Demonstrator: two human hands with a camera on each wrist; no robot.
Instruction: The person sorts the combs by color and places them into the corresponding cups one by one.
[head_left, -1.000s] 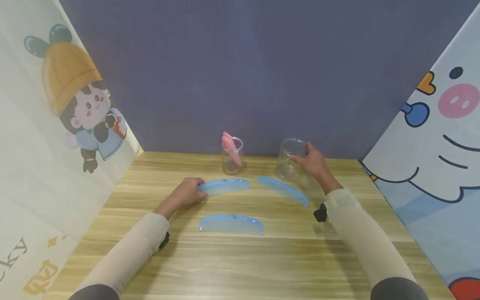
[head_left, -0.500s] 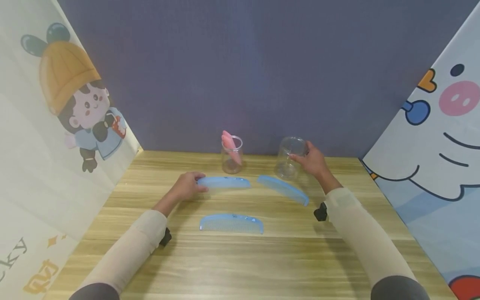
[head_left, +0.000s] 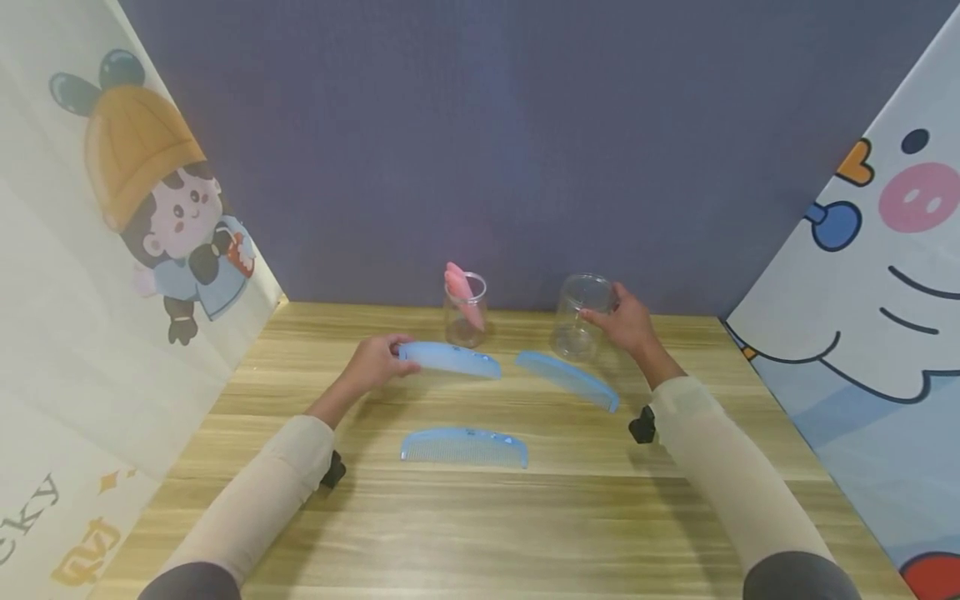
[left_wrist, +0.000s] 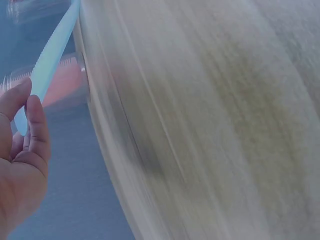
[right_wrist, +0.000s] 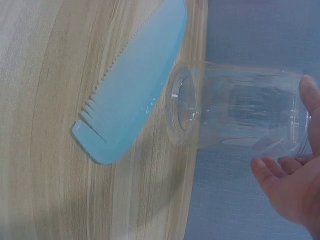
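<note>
My left hand [head_left: 372, 364] pinches one end of a blue comb [head_left: 450, 359] and holds it lifted just off the wooden table [head_left: 480, 517]; the left wrist view shows the same comb [left_wrist: 50, 65] between thumb and fingers [left_wrist: 35, 125]. My right hand [head_left: 626, 321] grips an empty clear jar [head_left: 579, 317] standing at the back right, the jar [right_wrist: 240, 112] seen close in the right wrist view. A second blue comb [head_left: 567, 379] lies in front of that jar, also the comb [right_wrist: 135, 85]. A third blue comb [head_left: 463, 447] lies nearer me.
Another clear jar [head_left: 465, 312] with a pink comb [head_left: 462, 296] in it stands at the back centre. A purple wall rises behind, and cartoon-printed panels close the left [head_left: 135, 208] and right [head_left: 885, 250] sides.
My left hand has lifted the comb off the table and raised its held end. The right hand stays on the empty jar.
</note>
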